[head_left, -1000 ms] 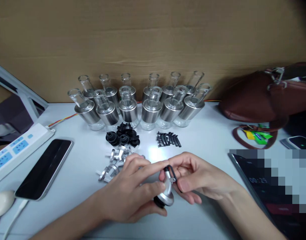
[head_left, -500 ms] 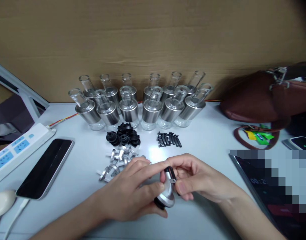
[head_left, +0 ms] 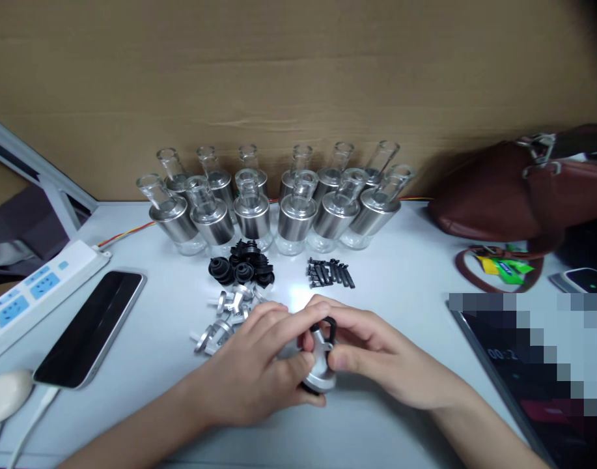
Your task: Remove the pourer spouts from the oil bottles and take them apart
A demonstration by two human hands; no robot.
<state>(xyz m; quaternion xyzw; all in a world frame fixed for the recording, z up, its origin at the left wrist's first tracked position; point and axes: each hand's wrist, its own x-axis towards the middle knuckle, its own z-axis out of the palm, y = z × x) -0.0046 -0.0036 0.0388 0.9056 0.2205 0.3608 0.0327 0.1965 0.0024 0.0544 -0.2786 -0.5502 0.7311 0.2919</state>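
Both of my hands meet over the near middle of the table around a silver bottle pourer (head_left: 319,370). It has a black base ring and a black looped piece (head_left: 331,327) at its top. My left hand (head_left: 259,365) is closed on the pourer's body from the left. On the other side, my right hand (head_left: 371,345) pinches the black piece with thumb and fingers. Silver pourer parts (head_left: 215,332) lie in a heap just beyond my left hand. Farther back are black rubber stoppers (head_left: 244,267) and a cluster of small black levers (head_left: 330,272).
Glass bottles with steel bands (head_left: 252,218) stand in two rows along the cardboard wall (head_left: 278,78). To the left lie a phone (head_left: 90,329) and a power strip (head_left: 44,286). A brown bag (head_left: 498,189) and a partly blurred tablet (head_left: 503,384) are on the right.
My hands have drawn closer together with the pourer, which has shifted slightly up and left and now stands more upright. My right fingers have closed further round its black piece.
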